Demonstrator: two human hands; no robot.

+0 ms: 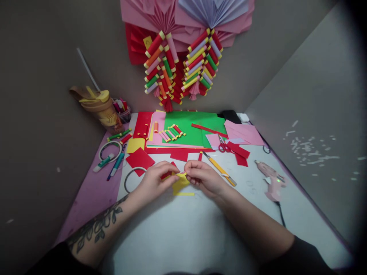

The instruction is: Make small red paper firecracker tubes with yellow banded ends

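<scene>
In the middle of the table, my left hand (161, 177) and my right hand (204, 176) meet fingertip to fingertip, both closed in a pinch. Between them is a small pink and yellow paper piece (182, 173), partly hidden by the fingers; its exact shape is hard to make out. Just below the fingertips is a yellow paper sheet (180, 185), with a thin yellow paper strip (185, 194) in front of it. A red paper piece (168, 172) shows behind my left fingers. Beyond my right hand stands a small red paper roll (200, 156) beside a yellow utility knife (220, 169).
A pink glue gun (271, 181) with a cord lies right. Scissors (224, 146), coloured paper sheets (189, 122) and several paper rolls (172, 133) lie at the back. Tape rolls (110, 151), a glue stick (103, 163) and a cup (101, 110) are left. Paper firecracker garlands (200, 61) hang behind.
</scene>
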